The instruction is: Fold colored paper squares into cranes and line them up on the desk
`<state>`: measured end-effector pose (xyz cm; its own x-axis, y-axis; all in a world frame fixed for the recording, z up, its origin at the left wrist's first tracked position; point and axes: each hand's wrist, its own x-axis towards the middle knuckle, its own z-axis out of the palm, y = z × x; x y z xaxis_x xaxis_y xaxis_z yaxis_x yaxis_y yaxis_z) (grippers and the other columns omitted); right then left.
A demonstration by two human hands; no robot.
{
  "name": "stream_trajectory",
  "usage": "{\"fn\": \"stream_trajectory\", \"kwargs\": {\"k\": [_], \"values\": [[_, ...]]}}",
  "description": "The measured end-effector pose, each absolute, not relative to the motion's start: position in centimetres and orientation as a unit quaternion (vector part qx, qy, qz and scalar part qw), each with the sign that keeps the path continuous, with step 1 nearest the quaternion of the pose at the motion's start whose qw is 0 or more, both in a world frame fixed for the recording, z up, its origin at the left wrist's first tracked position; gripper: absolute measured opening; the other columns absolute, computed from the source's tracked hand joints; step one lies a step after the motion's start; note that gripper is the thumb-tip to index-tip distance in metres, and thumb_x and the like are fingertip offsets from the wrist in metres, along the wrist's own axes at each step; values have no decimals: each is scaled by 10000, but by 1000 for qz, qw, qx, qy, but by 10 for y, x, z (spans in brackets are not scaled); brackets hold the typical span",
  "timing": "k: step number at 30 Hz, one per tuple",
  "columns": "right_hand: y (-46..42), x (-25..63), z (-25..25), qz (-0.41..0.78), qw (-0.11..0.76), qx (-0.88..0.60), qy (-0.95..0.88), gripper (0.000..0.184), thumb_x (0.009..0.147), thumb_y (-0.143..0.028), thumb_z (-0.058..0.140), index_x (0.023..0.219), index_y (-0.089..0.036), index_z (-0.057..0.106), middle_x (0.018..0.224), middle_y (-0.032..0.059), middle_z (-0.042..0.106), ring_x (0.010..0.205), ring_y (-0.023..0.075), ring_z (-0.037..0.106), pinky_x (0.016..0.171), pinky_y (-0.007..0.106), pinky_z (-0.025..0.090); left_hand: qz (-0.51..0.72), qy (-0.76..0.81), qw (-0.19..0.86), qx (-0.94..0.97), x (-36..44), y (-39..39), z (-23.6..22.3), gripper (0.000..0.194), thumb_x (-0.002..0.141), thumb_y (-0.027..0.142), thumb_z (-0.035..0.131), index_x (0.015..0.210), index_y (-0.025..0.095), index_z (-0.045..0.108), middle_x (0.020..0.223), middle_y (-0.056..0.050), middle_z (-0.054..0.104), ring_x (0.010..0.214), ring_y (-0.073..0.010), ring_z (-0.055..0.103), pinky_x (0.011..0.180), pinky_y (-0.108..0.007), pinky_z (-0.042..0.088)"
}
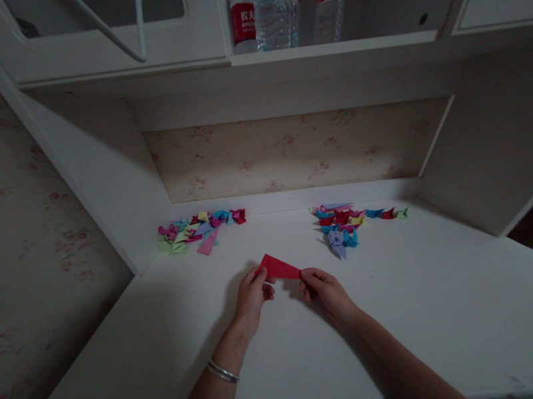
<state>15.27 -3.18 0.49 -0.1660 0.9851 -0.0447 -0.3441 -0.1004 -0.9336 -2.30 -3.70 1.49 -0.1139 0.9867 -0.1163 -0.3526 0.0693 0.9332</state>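
Note:
A folded piece of red paper (281,268) is stretched between my two hands, just above the white desk. It has a pointed, kite-like outline, broad at the left and narrow at the right. My left hand (253,292) pinches its broad left end between thumb and fingers. At the narrow right tip, my right hand (325,290) is closed on the paper with thumb and forefinger. Behind the left hand lies a pile of colourful folded papers (185,234). A second group of folded paper figures (339,225) lies behind the right hand.
The white desk (416,311) runs under both arms, with side panels at left and right. Above it, an open shelf holds plastic bottles (275,13). A white cable (112,35) hangs from the upper left. Patterned wallpaper (23,231) covers the left wall.

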Motion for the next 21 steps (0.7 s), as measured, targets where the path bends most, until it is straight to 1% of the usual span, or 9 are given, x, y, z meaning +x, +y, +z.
{"fn": "stream_trajectory", "kwargs": {"k": [7, 13, 15, 18, 21], "values": [[-29, 156, 5, 668, 538, -356, -370, 259, 707, -380, 756, 713, -147, 643, 621, 1, 618, 473, 71, 496, 447, 186, 358, 551, 480, 574, 370, -24, -40, 19, 351, 738, 429, 648, 923, 134, 609, 789, -63, 673, 462, -83, 541, 415, -189, 372], [-27, 158, 10, 694, 543, -336, -332, 208, 700, -310, 759, 719, -141, 640, 607, -12, 607, 455, 57, 483, 429, 170, 356, 539, 489, 563, 392, -22, -42, 21, 342, 758, 419, 628, 943, 130, 631, 864, -80, 672, 486, -79, 551, 413, -180, 374], [-23, 158, 13, 706, 524, -340, -334, 203, 694, -300, 759, 716, -142, 634, 597, -15, 602, 455, 59, 485, 424, 173, 350, 549, 498, 546, 389, -22, -42, 23, 352, 758, 435, 622, 934, 131, 630, 889, -74, 656, 487, -84, 556, 408, -190, 390], [-15, 161, 17, 716, 481, -365, -351, 205, 685, -296, 757, 698, -147, 618, 580, -16, 602, 448, 67, 489, 416, 187, 334, 573, 508, 515, 384, -23, -45, 27, 401, 752, 464, 627, 976, 131, 628, 832, -48, 625, 499, -98, 563, 421, -206, 423], [-3, 166, 22, 703, 455, -389, -385, 197, 684, -302, 747, 720, -150, 627, 574, -14, 609, 449, 75, 496, 415, 199, 315, 603, 517, 474, 380, -27, -48, 31, 412, 747, 460, 635, 1011, 144, 628, 814, -35, 622, 500, -91, 548, 419, -198, 408]]}}
